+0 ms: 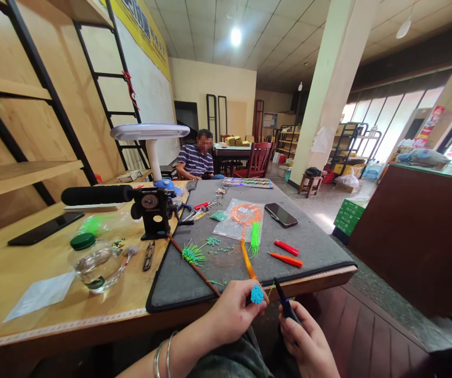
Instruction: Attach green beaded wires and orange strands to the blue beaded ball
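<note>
My left hand (237, 308) is closed around a round bundle of small bright-blue beads (256, 294), with orange-yellow strands (247, 261) running from it up onto the grey mat. My right hand (302, 333) grips dark pliers (283, 299) with a narrow tip pointing up and away. A thin green strand (271, 289) lies between the bundle and the plier tip; whether the tip touches it I cannot tell. On the mat are a tuft of bright-green strands (255, 240), a green strand cluster with blue beads (193, 254) and loose teal beads (213, 241).
A red pen (286, 248), an orange pointed tool (286, 259) and a phone (281, 214) lie on the mat (312, 247). To the left stand a black hand-crank device (152, 210), thread snips (149, 256) and a water jar (95, 265). A person (196, 157) sits beyond.
</note>
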`<state>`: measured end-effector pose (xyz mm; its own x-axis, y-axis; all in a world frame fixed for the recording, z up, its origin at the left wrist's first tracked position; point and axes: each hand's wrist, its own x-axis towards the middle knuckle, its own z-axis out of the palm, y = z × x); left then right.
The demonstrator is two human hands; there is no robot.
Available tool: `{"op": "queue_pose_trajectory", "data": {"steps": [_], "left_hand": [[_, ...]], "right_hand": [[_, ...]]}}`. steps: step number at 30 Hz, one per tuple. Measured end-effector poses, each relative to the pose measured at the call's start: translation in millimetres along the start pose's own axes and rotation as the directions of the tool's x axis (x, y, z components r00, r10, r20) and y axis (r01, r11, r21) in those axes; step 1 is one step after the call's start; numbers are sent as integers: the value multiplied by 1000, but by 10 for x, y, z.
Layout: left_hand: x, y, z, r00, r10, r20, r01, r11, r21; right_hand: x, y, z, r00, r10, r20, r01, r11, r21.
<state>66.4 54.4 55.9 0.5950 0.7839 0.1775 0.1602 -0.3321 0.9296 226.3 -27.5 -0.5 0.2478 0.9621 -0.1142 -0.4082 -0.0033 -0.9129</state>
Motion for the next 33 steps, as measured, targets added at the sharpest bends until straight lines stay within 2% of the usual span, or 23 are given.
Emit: {"op": "queue_pose_trajectory", "data": {"steps": [3, 7, 12, 14, 15, 17, 19, 20, 22, 24, 26, 28, 33], "left_hand": [[-12, -3, 58, 999, -43, 27, 44, 997, -63], [-30, 49, 142, 996, -82, 42, 87, 984, -154], [-44, 153, 159, 1000, -20, -3, 20, 997, -71], [-63, 166, 141, 1000, -7, -10, 7, 1000, -29], [-77, 164, 129, 1000, -12, -14, 12, 1000, -11], [-115, 147, 99, 999, -25, -22, 25, 1000, 13], [-155, 118, 64, 999, -30, -28, 30, 999, 21], [-174, 100, 45, 999, -37, -27, 38, 999, 20], [-204, 65, 12, 999, -49, -21, 50, 999, 14], [-226, 36, -11, 998, -60, -17, 60, 998, 11], [-243, 21, -25, 998, -61, -25, 61, 998, 5], [-258, 21, -30, 997, -65, -46, 64, 998, -8], [-278, 65, -24, 987, -99, -124, 93, 994, -54]], "right_hand": [[-50, -17, -76, 996, -84, 6, 84, 981, -175], [-148, -37, -186, 983, -183, 30, 182, 928, -326], [-270, 12, -308, 963, -240, 121, 267, 794, -547], [-247, 80, -445, 954, -285, 96, 282, 735, -617], [-209, 124, -559, 946, -321, 48, 269, 692, -669], [-94, 229, -891, 906, -404, -124, 139, 562, -815], [17, 356, -1324, 835, -431, -342, -223, 303, -926], [53, 426, -1549, 801, -433, -414, -331, 256, -908], [76, 572, -1942, 745, -443, -498, -466, 186, -865], [57, 714, -2207, 720, -455, -524, -543, 100, -834], [32, 839, -2341, 720, -465, -515, -575, 15, -818], [25, 936, -2387, 730, -476, -490, -578, -49, -815], [40, 1053, -2338, 738, -513, -439, -563, -110, -819]]}}
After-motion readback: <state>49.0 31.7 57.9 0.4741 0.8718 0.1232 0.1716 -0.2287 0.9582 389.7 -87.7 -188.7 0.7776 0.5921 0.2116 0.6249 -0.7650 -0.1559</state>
